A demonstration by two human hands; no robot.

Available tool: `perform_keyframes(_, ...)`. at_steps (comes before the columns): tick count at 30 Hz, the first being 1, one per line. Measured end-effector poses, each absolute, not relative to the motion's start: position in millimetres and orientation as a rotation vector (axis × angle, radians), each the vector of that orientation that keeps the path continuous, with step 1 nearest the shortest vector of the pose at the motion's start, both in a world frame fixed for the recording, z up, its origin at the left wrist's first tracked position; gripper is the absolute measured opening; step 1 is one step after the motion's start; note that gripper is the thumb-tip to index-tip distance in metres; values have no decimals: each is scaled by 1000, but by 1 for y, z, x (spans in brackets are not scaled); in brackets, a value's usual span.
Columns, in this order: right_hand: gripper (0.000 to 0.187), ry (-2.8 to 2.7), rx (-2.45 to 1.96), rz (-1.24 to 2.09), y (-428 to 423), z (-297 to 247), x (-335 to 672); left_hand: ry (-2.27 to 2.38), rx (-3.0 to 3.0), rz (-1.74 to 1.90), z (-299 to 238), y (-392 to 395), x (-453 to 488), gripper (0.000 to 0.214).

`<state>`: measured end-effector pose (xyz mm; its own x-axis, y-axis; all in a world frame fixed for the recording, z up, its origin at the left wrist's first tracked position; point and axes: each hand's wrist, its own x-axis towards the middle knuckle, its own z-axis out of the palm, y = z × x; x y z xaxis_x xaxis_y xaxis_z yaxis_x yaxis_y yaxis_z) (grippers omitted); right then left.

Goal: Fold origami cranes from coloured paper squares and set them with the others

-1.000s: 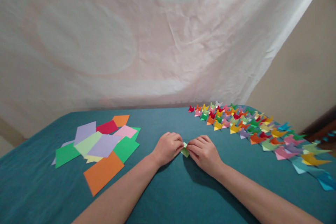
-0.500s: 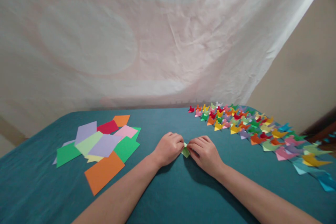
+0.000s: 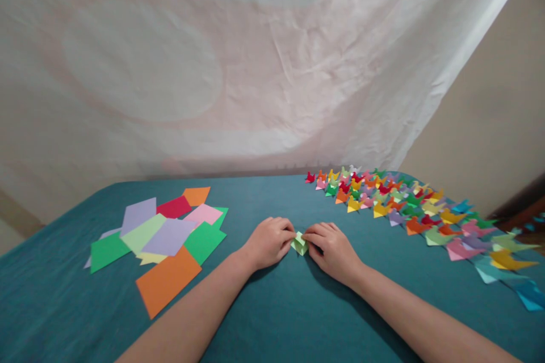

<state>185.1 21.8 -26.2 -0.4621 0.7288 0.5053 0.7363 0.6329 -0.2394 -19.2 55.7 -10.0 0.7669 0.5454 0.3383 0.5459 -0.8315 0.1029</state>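
Backdrop: pale hanging cloth (image 3: 264, 79), faint pinkish shapes, creased, behind full width of table.
Table: dark teal cloth surface (image 3: 251, 329), under everything.
Left sheets: flat, overlapping, loose pile; purple sheet (image 3: 138, 211) at back left, green sheet (image 3: 108, 252) in front of it, light green sheet (image 3: 142, 232) slanting across.
Mid pile: lavender sheet (image 3: 168, 236) over part of a yellow sheet (image 3: 152, 258); large orange sheet (image 3: 168, 282) nearest the person.
Back of pile: red sheet (image 3: 174, 206) beside small orange sheet (image 3: 197, 196).
Right edge of pile: pink sheet (image 3: 206, 214), with another green sheet (image 3: 206, 241) in front.
Left hand: (image 3: 269, 242) fingers closed, pinching left side of the folded paper; wrist near table.
Folded paper: small light green piece (image 3: 300, 245), between the two hands, center of table, creased, partly covered by fingertips; exact fold unclear.
Right hand: (image 3: 334, 247) fingers curled in, pinching right side of same piece.
Paper birds: many small folded figures (image 3: 413, 201), mixed colors, in slanted rows at right; red bird (image 3: 310, 178) at back left corner, blue piece (image 3: 531, 296) at near right end.
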Motion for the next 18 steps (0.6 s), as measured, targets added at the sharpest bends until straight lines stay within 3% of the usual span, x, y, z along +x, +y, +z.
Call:
perform_keyframes(8,31,-2408,-1048,-9,21,-24,186,-950,-3050,-548,-13,60,-24,37)
perform_keyframes(18,35,-2484,-1104,23,23,-26,185,-1052,-3016,-675,-17,61,-23,33)
